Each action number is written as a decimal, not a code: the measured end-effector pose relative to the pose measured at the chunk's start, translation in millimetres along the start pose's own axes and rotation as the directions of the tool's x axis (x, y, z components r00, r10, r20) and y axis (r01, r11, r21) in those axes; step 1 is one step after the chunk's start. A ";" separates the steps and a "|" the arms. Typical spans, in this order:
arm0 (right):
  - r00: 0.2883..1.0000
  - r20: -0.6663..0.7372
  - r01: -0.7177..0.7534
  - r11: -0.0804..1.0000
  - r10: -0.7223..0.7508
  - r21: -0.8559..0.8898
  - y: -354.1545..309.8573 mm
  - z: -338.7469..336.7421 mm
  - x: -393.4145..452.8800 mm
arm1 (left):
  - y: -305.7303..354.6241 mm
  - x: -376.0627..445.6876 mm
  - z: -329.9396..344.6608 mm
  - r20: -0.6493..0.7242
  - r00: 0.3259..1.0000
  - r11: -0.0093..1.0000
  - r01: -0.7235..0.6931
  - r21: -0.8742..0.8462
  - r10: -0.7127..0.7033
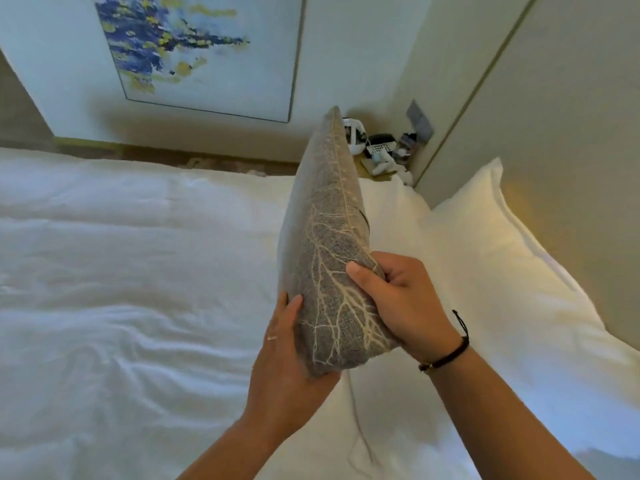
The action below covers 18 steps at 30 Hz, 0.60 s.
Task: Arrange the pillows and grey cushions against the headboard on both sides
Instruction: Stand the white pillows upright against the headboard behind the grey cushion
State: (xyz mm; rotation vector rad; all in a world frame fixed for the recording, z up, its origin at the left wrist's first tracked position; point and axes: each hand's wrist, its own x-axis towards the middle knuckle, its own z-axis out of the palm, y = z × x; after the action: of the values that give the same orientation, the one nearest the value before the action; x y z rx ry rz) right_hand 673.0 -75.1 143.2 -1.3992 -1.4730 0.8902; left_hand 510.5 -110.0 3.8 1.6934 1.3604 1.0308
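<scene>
A grey cushion (323,237) with a pale branching pattern is held edge-on above the bed, its far corner pointing away from me. My left hand (285,362) cups its near bottom corner from the left, thumb along the side. My right hand (398,299) grips the near edge from the right, thumb pressed into the fabric. Two white pillows lean on the right: a large one (491,244) against the headboard (571,168), and a second one (391,206) partly hidden behind the cushion.
The white duvet (121,271) covers the bed on the left and below. A bedside table (381,154) with a phone and small items stands in the far corner. A framed painting (201,53) hangs on the far wall.
</scene>
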 end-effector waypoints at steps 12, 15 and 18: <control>0.683 -0.502 -0.708 0.650 0.530 -0.277 197.2 -163.1 -110.8 | 17.3 3.3 128.0 0.515 0.846 0.990 0.130 0.048 -0.136; 0.753 -0.433 -0.638 0.710 0.496 -0.297 195.0 -156.5 -101.4 | 33.5 6.0 147.5 0.511 0.847 0.989 0.113 0.092 -0.144; 0.825 -0.355 -0.557 0.742 0.440 -0.373 195.4 -145.1 -91.5 | 44.6 10.6 164.0 0.488 0.858 0.985 0.108 0.135 -0.161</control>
State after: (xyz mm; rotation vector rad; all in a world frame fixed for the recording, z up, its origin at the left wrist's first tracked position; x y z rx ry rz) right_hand 874.3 -156.5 0.1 -2.2618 -1.1645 0.6571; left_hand 678.4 -116.2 -23.7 1.7519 1.1772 0.3991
